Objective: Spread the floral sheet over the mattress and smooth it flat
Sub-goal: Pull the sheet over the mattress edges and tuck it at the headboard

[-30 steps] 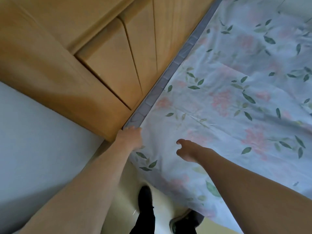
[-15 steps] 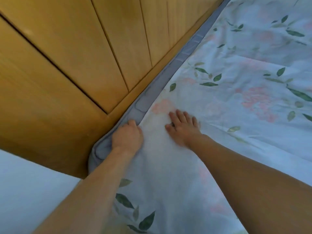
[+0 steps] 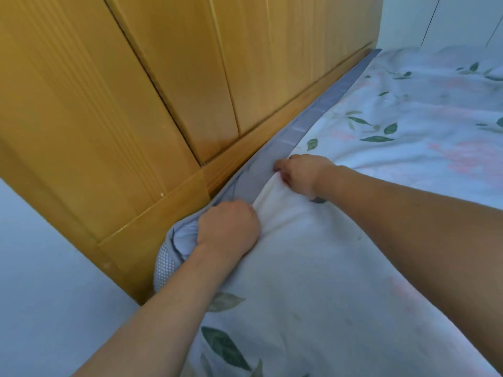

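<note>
Left hand [image 3: 227, 227] clenches the floral sheet [image 3: 313, 268] at the mattress [image 3: 272, 170] corner; right hand [image 3: 302, 172] pinches its edge further along, beside the wooden headboard [image 3: 163, 104]; corner-fitting step; next, probably pull the edge toward the headboard, then smooth outward

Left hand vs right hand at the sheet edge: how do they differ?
The left hand sits nearer, at the mattress corner; the right hand is farther along the edge. Left shows a closed fist from behind; right pinches with fingertips. Both grip the floral sheet beside the wooden panel.
</note>
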